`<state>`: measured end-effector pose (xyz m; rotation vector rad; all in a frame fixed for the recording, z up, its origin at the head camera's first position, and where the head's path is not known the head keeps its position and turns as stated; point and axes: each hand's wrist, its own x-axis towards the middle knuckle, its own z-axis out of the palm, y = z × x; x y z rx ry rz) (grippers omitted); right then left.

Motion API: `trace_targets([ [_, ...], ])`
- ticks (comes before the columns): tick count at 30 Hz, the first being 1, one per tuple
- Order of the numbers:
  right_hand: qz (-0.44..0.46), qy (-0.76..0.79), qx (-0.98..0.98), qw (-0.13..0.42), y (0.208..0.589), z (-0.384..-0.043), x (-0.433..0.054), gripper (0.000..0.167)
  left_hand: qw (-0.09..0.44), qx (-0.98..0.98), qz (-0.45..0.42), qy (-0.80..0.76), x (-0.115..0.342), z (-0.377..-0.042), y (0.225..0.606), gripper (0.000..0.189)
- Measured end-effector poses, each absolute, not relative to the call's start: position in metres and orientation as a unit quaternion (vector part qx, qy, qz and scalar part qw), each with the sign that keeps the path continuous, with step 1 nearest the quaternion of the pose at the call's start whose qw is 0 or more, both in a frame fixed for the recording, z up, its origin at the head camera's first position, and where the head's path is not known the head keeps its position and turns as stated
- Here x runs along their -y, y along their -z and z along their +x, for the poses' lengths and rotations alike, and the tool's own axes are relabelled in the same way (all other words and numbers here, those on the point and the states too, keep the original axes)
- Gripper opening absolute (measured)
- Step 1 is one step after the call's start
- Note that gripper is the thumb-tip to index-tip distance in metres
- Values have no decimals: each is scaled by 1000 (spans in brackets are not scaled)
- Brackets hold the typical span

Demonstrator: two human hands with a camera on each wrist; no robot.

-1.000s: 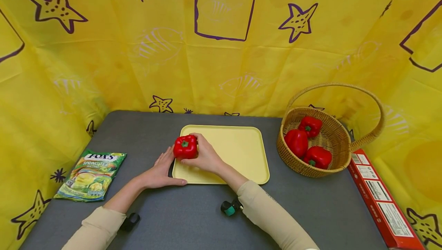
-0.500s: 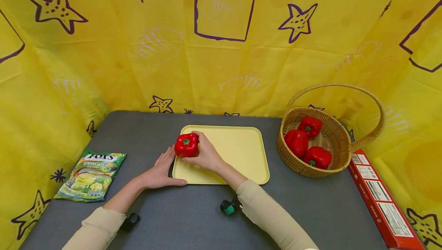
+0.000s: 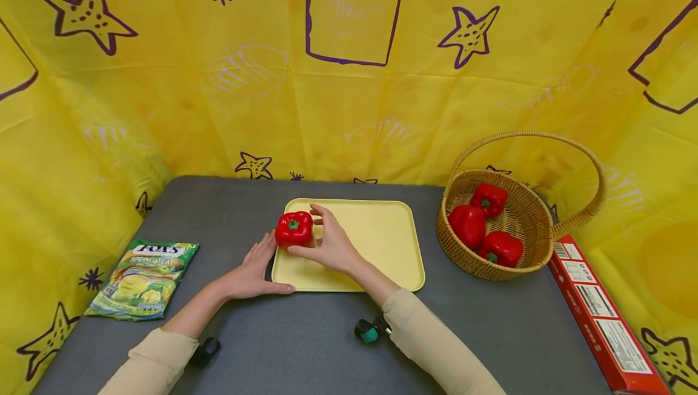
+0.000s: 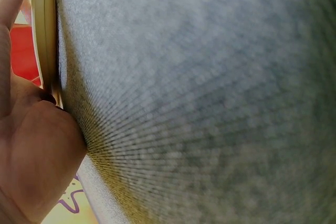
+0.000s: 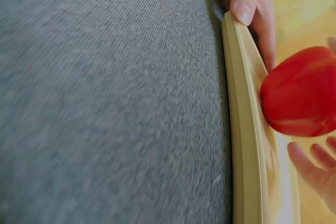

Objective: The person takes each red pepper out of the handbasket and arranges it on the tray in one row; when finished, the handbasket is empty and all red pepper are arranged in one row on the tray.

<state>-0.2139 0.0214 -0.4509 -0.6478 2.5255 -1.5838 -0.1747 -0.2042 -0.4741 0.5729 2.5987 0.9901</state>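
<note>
A red bell pepper with a green stem end sits at the left side of the pale yellow tray. My right hand is just right of the pepper, fingers and thumb spread apart from each other. In the right wrist view a gap shows between those fingers and the pepper, which stands on the tray. My left hand rests at the tray's left edge, fingers straight, thumb at the near-left corner. The left wrist view shows its palm close against the tray rim.
To the right stands a wicker basket with a tall handle, holding several red bell peppers. Beside it lies a long red box. A green candy bag lies at the table's left, and yellow cloth hangs behind.
My right hand has let go of the bell pepper and opened its fingers, drawing slightly right. The pepper stays on the tray's left side. The left hand keeps its place.
</note>
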Motion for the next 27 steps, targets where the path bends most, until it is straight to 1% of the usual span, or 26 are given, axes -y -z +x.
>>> trace_targets([
  [4, -198, 541, -817, 27, 450, -212, -34, 87, 150, -906, 198, -343, 204, -175, 474, 120],
  [7, -190, 549, -814, 4, 448, -210, -46, 74, 147, -907, 199, -342, 204, -175, 473, 120],
  [10, -183, 554, -812, -27, 448, -208, -58, 58, 145, -906, 201, -343, 204, -174, 473, 120],
  [14, -181, 566, -801, -76, 448, -207, -74, 32, 147, -907, 198, -340, 204, -173, 472, 120],
  [17, -175, 573, -794, -103, 447, -205, -85, 18, 148, -909, 197, -337, 204, -173, 472, 120],
  [21, -155, 570, -799, -112, 429, -192, -98, 10, 145, -908, 200, -338, 204, -174, 474, 121],
  [25, -140, 560, -809, -113, 408, -178, -112, 7, 138, -907, 204, -342, 204, -174, 475, 120],
  [27, -130, 555, -813, -117, 404, -176, -120, 7, 134, -907, 207, -343, 203, -174, 476, 120],
])
